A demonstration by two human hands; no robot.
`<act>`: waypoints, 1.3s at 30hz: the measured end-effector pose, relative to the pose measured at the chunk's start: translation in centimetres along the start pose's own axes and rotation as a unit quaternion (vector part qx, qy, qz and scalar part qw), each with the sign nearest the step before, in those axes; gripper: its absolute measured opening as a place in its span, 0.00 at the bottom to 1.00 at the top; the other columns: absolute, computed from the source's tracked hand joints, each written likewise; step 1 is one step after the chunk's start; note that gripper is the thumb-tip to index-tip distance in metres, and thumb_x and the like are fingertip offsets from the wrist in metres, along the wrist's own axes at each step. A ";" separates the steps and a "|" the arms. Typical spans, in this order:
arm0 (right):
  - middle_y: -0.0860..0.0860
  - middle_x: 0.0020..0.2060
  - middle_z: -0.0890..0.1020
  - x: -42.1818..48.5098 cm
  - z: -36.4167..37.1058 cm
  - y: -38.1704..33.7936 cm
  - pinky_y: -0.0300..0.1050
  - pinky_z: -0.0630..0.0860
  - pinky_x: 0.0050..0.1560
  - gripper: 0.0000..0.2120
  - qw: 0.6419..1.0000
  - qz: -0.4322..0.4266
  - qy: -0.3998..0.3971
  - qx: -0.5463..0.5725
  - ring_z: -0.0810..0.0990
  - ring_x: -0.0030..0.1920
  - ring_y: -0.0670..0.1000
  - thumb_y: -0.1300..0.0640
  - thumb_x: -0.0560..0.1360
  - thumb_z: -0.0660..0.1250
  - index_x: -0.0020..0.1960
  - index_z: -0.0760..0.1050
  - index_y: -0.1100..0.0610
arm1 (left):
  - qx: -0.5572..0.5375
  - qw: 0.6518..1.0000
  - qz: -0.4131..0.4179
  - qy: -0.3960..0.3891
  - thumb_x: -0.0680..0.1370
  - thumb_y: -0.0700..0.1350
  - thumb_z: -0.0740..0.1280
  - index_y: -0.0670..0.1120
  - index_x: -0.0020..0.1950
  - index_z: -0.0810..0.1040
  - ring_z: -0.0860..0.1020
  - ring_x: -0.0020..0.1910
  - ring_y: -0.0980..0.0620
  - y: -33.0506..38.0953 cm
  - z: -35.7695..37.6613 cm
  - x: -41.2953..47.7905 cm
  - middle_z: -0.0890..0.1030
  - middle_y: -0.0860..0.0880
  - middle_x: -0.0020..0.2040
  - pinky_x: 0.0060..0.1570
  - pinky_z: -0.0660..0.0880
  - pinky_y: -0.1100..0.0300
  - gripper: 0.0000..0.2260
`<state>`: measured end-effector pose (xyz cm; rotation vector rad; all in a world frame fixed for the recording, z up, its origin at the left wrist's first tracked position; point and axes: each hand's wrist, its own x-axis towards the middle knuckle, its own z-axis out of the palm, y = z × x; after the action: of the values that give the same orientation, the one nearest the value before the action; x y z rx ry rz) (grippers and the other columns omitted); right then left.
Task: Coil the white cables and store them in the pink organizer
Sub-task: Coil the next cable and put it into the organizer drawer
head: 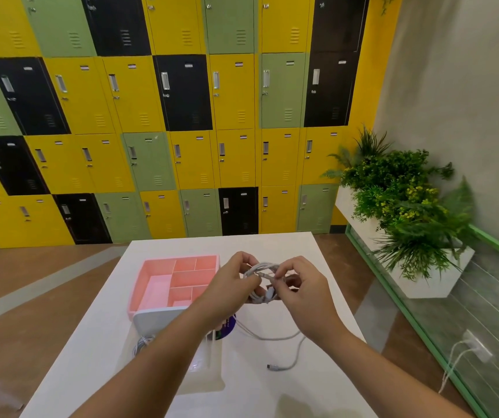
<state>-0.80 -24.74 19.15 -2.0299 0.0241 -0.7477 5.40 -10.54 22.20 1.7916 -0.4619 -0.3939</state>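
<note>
Above the white table [287,396], my left hand [233,285] and my right hand [299,289] both pinch one coiled white cable [262,277], whose loops hang between them. The pink organizer [163,285] with several compartments lies just left of my hands, and its compartments look bare. A second white cable [284,352] trails loose on the table under my right wrist, with its plug end near the middle. Another white cable bundle [141,343] lies by my left forearm.
A clear plastic box [203,366] with a pale lid [154,319] stands in front of the organizer, partly under my left arm. A dark round object [227,327] peeks out there. Lockers fill the far wall. A planter [405,212] and green railing stand to the right.
</note>
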 end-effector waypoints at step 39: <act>0.50 0.48 0.82 2.2 -1.2 -1.1 0.38 0.80 0.45 0.17 0.962 0.169 -0.189 0.103 0.80 0.42 0.47 0.66 0.73 0.71 0.58 0.79 0.52 | 0.283 0.952 0.119 -0.006 0.82 0.53 0.57 0.51 0.62 0.73 0.74 0.51 0.56 -1.5 -1.2 1.1 0.76 0.54 0.53 0.44 0.68 0.69 0.12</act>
<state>0.12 -25.74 21.55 -1.8712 0.0683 -0.1357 7.08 -9.76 21.02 2.2503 -0.8554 -0.1022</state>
